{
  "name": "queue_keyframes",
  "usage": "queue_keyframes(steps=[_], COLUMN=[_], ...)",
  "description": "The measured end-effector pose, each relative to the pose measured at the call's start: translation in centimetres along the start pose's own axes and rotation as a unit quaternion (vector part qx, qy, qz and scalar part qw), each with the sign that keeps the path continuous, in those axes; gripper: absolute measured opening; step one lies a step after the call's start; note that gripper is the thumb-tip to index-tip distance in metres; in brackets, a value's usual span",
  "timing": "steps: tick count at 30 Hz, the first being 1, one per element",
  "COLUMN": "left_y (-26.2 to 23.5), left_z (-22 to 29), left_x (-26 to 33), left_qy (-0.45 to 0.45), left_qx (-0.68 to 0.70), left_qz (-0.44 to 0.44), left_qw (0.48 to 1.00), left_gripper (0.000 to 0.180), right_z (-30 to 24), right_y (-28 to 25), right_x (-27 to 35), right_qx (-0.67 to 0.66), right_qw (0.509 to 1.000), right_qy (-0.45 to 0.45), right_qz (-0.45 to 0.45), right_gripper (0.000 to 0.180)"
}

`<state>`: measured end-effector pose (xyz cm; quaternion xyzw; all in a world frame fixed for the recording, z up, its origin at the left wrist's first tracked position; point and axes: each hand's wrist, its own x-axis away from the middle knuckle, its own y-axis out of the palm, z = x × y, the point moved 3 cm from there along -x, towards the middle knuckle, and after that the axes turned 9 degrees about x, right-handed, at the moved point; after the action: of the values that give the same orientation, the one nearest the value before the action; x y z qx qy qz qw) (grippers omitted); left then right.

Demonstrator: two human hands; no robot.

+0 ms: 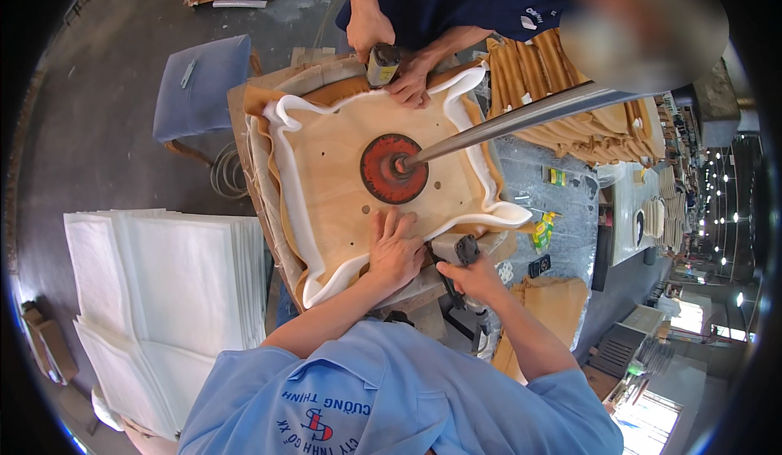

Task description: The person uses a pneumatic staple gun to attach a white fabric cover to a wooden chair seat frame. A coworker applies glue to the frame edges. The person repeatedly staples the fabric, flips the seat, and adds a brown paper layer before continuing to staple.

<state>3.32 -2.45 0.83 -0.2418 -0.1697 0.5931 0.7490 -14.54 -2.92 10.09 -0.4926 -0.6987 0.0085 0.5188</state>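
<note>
2 hands work: left hand (394,253) spread flat on seat panel (342,186), right hand (472,280) gripping staple gun (456,251).

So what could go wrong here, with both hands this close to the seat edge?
The left hand lies flat on the wooden seat board right beside the staple gun in the right hand; a slip could hit fingers. The co-worker's hand presses the opposite edge beside another tool, so the white foam may shift.
</note>
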Motion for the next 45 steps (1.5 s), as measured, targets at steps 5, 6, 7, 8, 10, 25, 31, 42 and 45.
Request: queue_keyframes(steps=[5,6,7,8,10,25,31,42,45], left_y=[-0.3,-0.5,-0.8,-1.3,-1.5,-1.9,-1.9,-2.3,-2.2], left_z=[0.2,0.0,0.1,0.1,0.2,-0.4,-0.6,-1.7,-1.7], left_x=[-0.4,-0.3,0.0,0.4,0.6,0.5,0.7,0.8,0.7], left_qy=[0.012,0.021,0.02,0.019,0.02,0.024,-0.001,0.019,0.029], left_qx=[0.008,0.014,0.004,-0.005,-0.013,0.023,0.032,0.076,0.061], left_qz=[-0.006,-0.003,-0.007,-0.01,-0.008,-0.02,-0.001,0.005,0.015], left_qw=[1.0,1.0,1.0,1.0,1.0,0.999,0.999,0.997,0.998], left_gripper=[0.02,0.02,0.021,0.021,0.022,0.016,0.014,0.007,0.007], right_z=[-0.4,-0.4,0.0,0.3,0.6,-0.5,-0.5,-0.9,-0.7], right_y=[0.3,0.4,0.3,0.1,0.0,1.0,1.4,2.7,2.6], right_x=[-0.3,-0.3,-0.2,-0.1,0.3,0.1,1.1,0.7,1.0], right_qx=[0.058,0.041,0.023,0.001,-0.043,0.032,-0.013,0.016,-0.016], right_qw=[0.995,0.998,0.999,0.999,0.999,0.999,0.999,0.998,0.999], right_qy=[-0.053,-0.038,-0.019,-0.013,-0.003,-0.015,-0.029,-0.046,-0.024], right_qz=[0.056,0.042,0.03,0.032,0.031,0.021,0.002,0.044,0.027], right_gripper=[0.034,0.034,0.034,0.033,0.033,0.031,0.027,0.028,0.029])
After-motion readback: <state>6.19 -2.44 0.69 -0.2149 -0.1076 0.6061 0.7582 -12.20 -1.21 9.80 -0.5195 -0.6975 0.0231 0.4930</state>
